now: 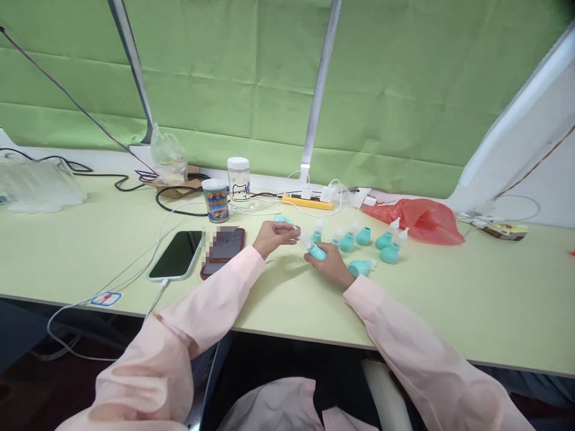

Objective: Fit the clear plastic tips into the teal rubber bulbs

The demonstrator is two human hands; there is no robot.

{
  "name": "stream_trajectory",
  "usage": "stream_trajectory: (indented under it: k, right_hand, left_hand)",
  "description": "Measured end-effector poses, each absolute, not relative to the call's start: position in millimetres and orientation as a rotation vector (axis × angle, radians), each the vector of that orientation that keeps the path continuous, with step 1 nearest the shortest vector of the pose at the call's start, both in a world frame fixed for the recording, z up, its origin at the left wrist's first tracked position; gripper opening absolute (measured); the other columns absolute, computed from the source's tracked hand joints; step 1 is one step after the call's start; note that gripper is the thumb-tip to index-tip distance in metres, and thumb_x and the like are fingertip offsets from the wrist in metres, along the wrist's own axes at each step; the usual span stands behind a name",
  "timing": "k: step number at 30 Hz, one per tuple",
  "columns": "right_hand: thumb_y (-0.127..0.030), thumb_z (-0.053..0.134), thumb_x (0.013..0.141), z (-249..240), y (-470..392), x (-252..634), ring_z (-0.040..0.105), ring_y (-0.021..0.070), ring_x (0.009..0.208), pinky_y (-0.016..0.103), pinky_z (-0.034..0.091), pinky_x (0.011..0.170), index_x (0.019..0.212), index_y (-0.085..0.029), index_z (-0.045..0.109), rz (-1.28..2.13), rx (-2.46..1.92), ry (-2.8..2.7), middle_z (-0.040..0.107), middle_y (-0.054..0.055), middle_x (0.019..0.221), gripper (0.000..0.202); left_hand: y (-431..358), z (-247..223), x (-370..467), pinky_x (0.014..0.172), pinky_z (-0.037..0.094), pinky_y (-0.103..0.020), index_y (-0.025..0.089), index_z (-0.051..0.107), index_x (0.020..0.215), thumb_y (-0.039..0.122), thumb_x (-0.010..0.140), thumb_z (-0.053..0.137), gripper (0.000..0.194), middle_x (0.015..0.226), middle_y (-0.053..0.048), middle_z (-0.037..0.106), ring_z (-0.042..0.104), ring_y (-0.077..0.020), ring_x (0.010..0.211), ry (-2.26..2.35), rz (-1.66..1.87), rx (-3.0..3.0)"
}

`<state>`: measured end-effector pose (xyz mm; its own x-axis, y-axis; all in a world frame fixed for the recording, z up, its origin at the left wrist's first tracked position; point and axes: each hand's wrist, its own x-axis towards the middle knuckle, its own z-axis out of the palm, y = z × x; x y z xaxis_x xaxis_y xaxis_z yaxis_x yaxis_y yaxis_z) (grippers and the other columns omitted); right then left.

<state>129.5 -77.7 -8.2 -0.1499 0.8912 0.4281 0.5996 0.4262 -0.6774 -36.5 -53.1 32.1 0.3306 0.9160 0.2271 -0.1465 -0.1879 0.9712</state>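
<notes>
My right hand (331, 263) is wrapped round the teal bulb of a nasal aspirator (317, 252), held tilted just above the table. Its clear tip points up and left towards my left hand (275, 235). There my thumb and fingers pinch the end of that tip. Beyond and to the right of my hands stand several more teal bulbs, such as an upright nasal aspirator (390, 252) with a clear tip and a bulb without a tip (363, 236). Beside my right wrist another nasal aspirator (359, 267) lies on its side. Behind my left hand, a teal bulb (282, 218) is partly hidden.
A phone on a white cable (176, 256) and a red-cased phone (230, 245) lie left of my hands. Behind them stand a printed can (216, 202) and a clear bottle (239, 182). A yellow power strip (309, 203) and red plastic bag (417, 221) sit along the back.
</notes>
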Motion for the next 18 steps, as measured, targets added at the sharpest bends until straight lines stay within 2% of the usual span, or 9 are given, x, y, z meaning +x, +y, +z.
stream_trajectory:
  k: [8, 18]
  right_hand:
    - [-0.032, 0.049, 0.06, -8.4, -80.2, 128.6, 0.029, 0.0065, 0.047, 0.019, 0.024, 0.043, 0.049, -0.016, 0.035, 0.459, -1.325, -1.859, 0.029, -0.005, 0.047, 0.025]
    - [-0.03, 0.043, 0.062, -6.7, -82.5, 126.2, 0.029, 0.0068, 0.044, 0.02, 0.024, 0.043, 0.048, -0.016, 0.035, 0.271, -1.384, -1.883, 0.033, -0.004, 0.045, 0.021]
  left_hand:
    - [-54.3, 30.5, -34.4, 0.065, 0.051, -0.033, 0.006, 0.063, 0.07, 0.029, 0.049, 0.069, 0.032, 0.059, -0.006, 0.063, 0.058, -0.0141, 0.055, 0.778, 1.157, 1.396]
    - [-57.0, 18.8, -21.7, 0.059, 0.052, -0.035, 0.005, 0.063, 0.064, 0.028, 0.043, 0.071, 0.032, 0.057, -0.006, 0.063, 0.058, -0.0153, 0.05, 0.807, 1.366, 1.252]
